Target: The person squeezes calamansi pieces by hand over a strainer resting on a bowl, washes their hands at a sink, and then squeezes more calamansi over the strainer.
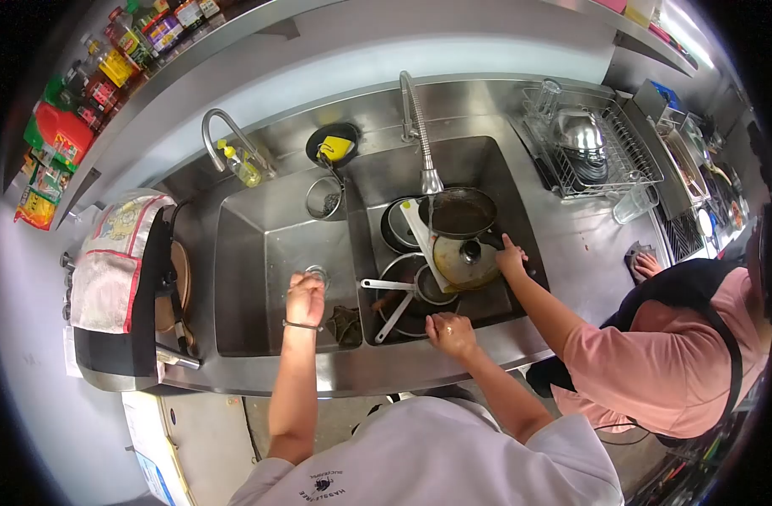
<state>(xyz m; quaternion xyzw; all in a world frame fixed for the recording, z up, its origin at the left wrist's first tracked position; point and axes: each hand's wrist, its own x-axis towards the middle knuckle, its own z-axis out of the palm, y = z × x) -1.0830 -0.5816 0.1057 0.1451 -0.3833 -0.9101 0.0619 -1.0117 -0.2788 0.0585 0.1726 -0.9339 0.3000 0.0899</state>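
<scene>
My left hand hovers over the left sink basin, its fingers curled in; anything inside them is hidden. Just beyond it is the round drain, and a crumpled brown cloth lies to its right. Closed as well, my right hand has wet-looking skin and is by the front of the right basin; I cannot see what it may hold. Close to it are a small saucepan, long light-coloured handles, a glass lid with a black knob and a white board.
A co-worker's hand grips a dark frying pan under the spring faucet; their other hand rests on a cloth. A dish rack, strainer, soap bottle and towel-covered appliance surround the sinks.
</scene>
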